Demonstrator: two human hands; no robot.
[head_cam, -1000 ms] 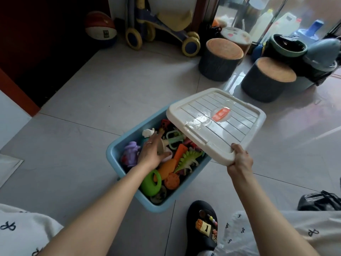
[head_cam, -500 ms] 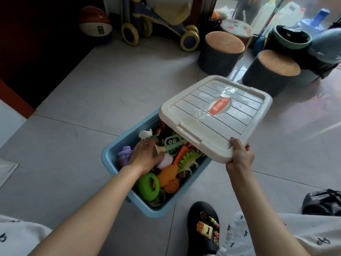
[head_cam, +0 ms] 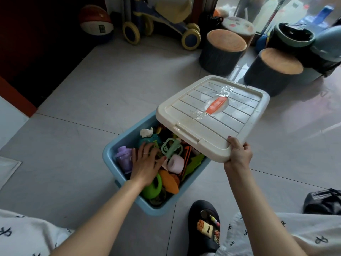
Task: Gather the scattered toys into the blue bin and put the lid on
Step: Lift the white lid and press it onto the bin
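A blue bin [head_cam: 118,146] full of toys [head_cam: 173,163] sits on the tiled floor [head_cam: 92,100]. The left hand [head_cam: 145,163] lies flat inside it, fingers spread over the toys. The right hand [head_cam: 238,154] grips the near corner of the cream lid [head_cam: 212,117], held tilted over the bin's far side.

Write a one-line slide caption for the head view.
Left hand presses toys down in the blue bin while the right hand holds the lid tilted above it.

Grey tiled floor [head_cam: 110,93], two stump stools [head_cam: 223,50], ride-on toy [head_cam: 160,24], perhaps a window behind.
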